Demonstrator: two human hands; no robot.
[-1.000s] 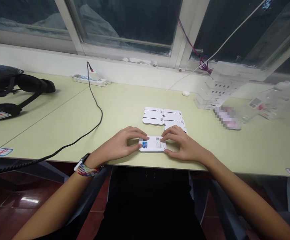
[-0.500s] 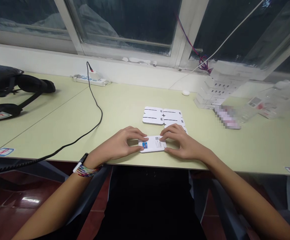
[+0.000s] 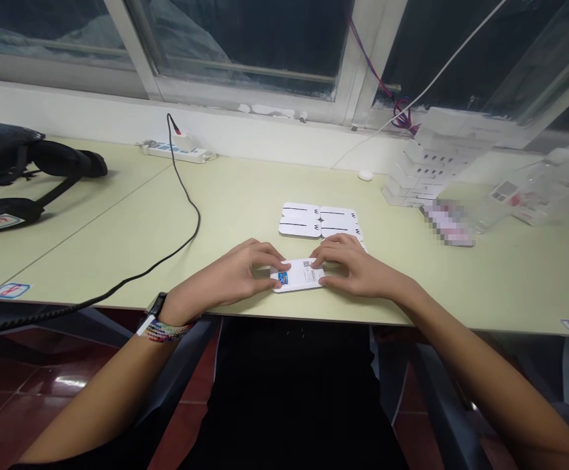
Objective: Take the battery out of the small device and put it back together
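Small white box lying flat near the front edge of the table, pinched at its two ends between the fingertips of the left hand and right hand; both palms low, forearms angled inward

ahead: flat white cards block | left: black cable | right: bare desk

Two hands, one labelled white card, two flat white cards, one power strip, one black bag.
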